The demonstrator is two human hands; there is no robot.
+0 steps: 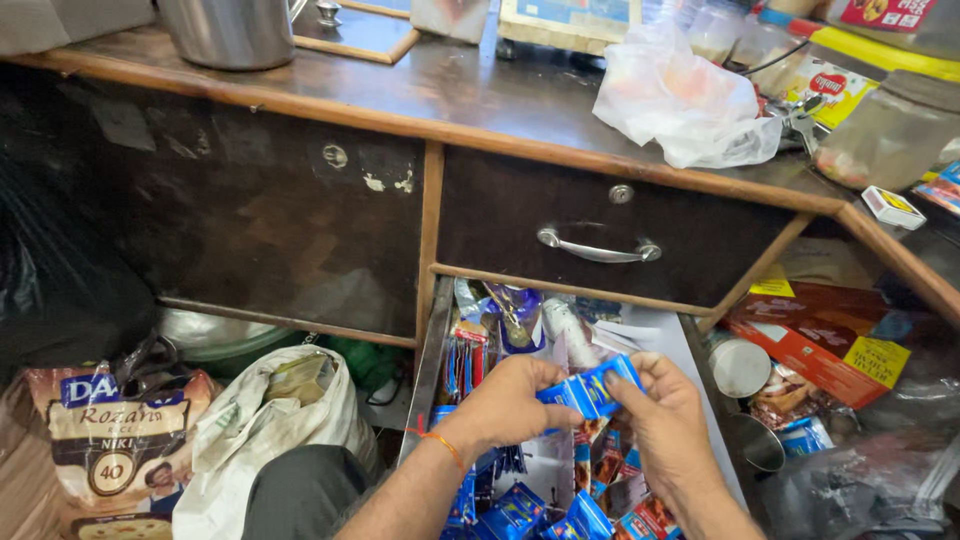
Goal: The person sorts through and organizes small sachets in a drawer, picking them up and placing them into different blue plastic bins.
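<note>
Pinching a strip of small blue sachets (590, 388) between both hands, you have it above the open drawer (428, 350) below the wooden counter (480, 95). It looks light, limp and slick (foil or plastic, likely to crinkle), so the sealed edges seem the safest hold. Your left hand (505, 405) closes thumb and fingers on its left end; your right hand (662, 410) curls its fingertips over the right end, wrists angled inward.
</note>
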